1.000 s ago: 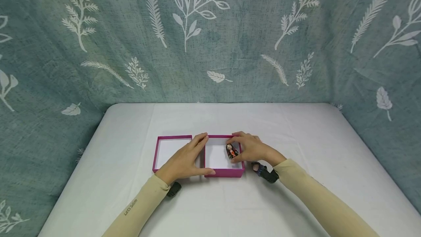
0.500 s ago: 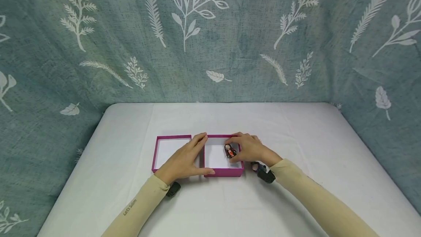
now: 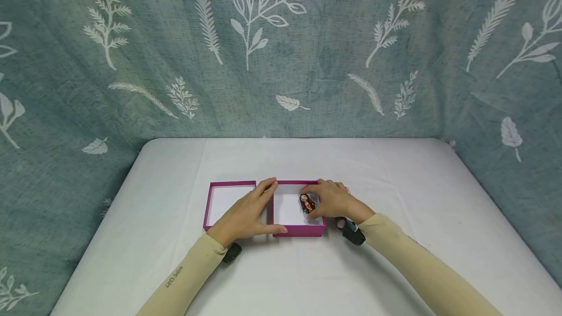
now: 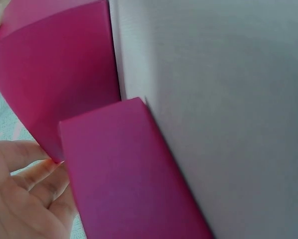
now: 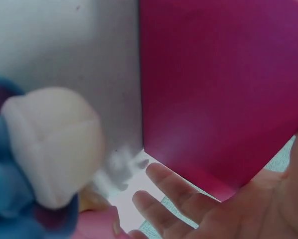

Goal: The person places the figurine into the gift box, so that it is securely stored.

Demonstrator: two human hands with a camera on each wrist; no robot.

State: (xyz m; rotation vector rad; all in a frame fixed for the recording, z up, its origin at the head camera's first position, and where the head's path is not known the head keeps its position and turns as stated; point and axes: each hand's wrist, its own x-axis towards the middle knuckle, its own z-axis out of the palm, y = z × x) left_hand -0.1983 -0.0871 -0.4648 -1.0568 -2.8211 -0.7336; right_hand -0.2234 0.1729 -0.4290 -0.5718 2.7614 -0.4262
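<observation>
A magenta box [image 3: 300, 230] with a white inside stands on the white table. My left hand [image 3: 246, 216] grips its left side, fingertips at the far corner and thumb at the near one. In the left wrist view, fingers [image 4: 52, 186] show behind the box's corner. My right hand [image 3: 337, 200] reaches over the right wall and pinches a small figurine [image 3: 307, 204] with long black hair and a red-orange front. The figurine is inside the box, near that wall; I cannot tell whether it touches the bottom. In the right wrist view, other fingers [image 5: 176, 199] lie outside the box.
A matching magenta tray or lid [image 3: 232, 182], white inside, lies left of the box, partly behind my left hand. Right of the box, a blue toy with a cream front [image 5: 54, 144] stands close to a pink thing [image 5: 96, 224]. A leaf-patterned cloth [image 3: 281, 52] hangs behind the table.
My right hand has shifted slightly left and towards me, with the figurine between its fingers. The left hand and the box have stayed in place.
</observation>
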